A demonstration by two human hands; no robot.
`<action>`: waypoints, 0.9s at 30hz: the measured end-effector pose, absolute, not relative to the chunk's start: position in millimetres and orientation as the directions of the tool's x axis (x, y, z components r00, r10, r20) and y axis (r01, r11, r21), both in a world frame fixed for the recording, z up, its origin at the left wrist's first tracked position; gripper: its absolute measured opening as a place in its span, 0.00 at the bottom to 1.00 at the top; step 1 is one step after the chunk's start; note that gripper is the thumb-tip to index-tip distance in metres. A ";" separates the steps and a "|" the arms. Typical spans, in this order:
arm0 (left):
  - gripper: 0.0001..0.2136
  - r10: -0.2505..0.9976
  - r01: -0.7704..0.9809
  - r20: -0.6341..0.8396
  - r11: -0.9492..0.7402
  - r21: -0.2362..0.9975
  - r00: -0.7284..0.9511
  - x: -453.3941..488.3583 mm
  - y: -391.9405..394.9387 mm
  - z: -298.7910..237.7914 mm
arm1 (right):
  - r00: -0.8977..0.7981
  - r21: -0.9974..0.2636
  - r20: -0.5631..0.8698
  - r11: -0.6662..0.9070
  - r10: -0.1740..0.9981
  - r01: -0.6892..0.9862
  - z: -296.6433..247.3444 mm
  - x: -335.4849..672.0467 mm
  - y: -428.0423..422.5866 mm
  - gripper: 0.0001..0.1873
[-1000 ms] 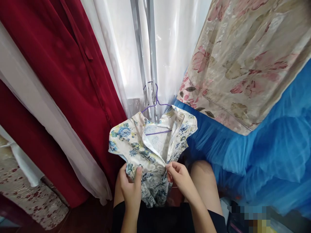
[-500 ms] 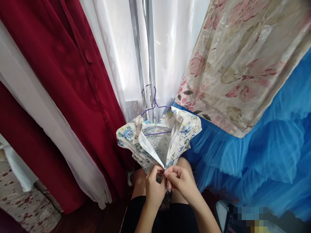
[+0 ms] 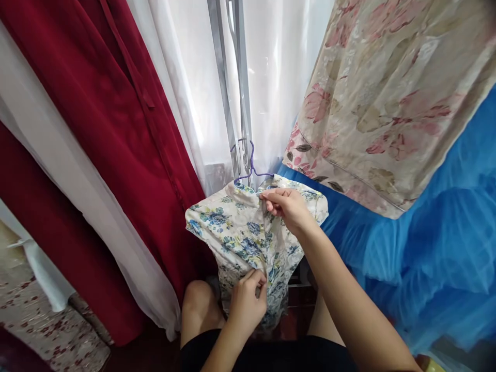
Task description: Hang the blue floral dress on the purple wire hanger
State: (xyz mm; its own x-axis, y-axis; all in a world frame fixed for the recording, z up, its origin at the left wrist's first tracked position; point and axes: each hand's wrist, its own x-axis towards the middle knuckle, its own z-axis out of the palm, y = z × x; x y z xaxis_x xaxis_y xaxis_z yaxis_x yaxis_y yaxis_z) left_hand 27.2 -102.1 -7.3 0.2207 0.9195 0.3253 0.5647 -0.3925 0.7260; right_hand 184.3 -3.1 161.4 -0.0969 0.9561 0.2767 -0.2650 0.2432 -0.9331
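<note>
- Head view: a cap-sleeved blue-floral garment hung on a purple hanger, in front of the person and above the lap. Its lower part dropped between the knees; blouse or dress, could not tell.
- Hanger hook was at the grey metal uprights, which stood before a white curtain.
- Right hand: thumb and fingers narrowed to a pinch at the top of the centre seam, by the collar. Zip tab or cloth edge between the fingertips, too small to tell.
- Left hand: curled, fingertips closed on the cloth beside the seam, well below the right hand.
- Change: half a second earlier both hands were together at the bottom of a wide V-shaped opening, with the lining and the hanger's lower bar showing. Now the right hand had risen to the neck, the left had stayed low, and the two edges met along the seam.
- Meaning, as judged: the fastening, probably a zip, looked drawn up nearly its whole length, the low hold keeping the cloth taut against the upward pull.
- Around: red drape on the left; pink-flowered fabric and blue tulle on the right.
</note>
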 end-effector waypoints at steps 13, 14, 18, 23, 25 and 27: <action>0.12 0.616 0.538 0.732 -0.738 0.407 0.291 24.5 -25.4 168.3 | -0.110 -0.908 0.415 0.406 0.903 -0.102 144.7 186.7 -24.7 0.14; 0.12 0.592 0.559 0.759 -0.738 0.377 0.271 25.5 -23.4 170.0 | -0.089 -0.906 0.422 0.417 0.902 -0.073 141.7 185.2 -22.2 0.14; 0.10 0.517 0.614 0.842 -0.718 0.328 0.155 25.9 -18.6 162.4 | -0.047 -0.904 0.428 0.428 0.903 0.006 126.5 175.6 -14.4 0.13; 0.11 0.513 0.540 0.859 -0.721 0.434 -0.006 27.1 -19.0 164.2 | -0.004 -0.901 0.414 0.410 0.910 0.141 105.7 168.4 -3.0 0.12; 0.12 0.520 0.463 0.845 -0.722 0.514 -0.126 22.1 -17.2 172.5 | -0.006 -0.920 0.364 0.360 0.931 0.151 95.2 168.4 -0.6 0.11; 0.13 0.545 0.392 0.807 -0.708 0.588 -0.227 8.3 -10.4 179.4 | -0.023 -0.946 0.312 0.313 0.950 0.081 86.1 169.6 -4.2 0.10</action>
State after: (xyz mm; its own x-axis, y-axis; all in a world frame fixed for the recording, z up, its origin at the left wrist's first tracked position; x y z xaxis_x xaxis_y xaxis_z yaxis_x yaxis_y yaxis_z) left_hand 8.3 -10.4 179.4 -0.2274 0.5445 0.8073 0.3918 -0.7078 0.5877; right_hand 169.6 -4.2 86.1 -0.0230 0.9498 0.3120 0.0809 0.3128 -0.9464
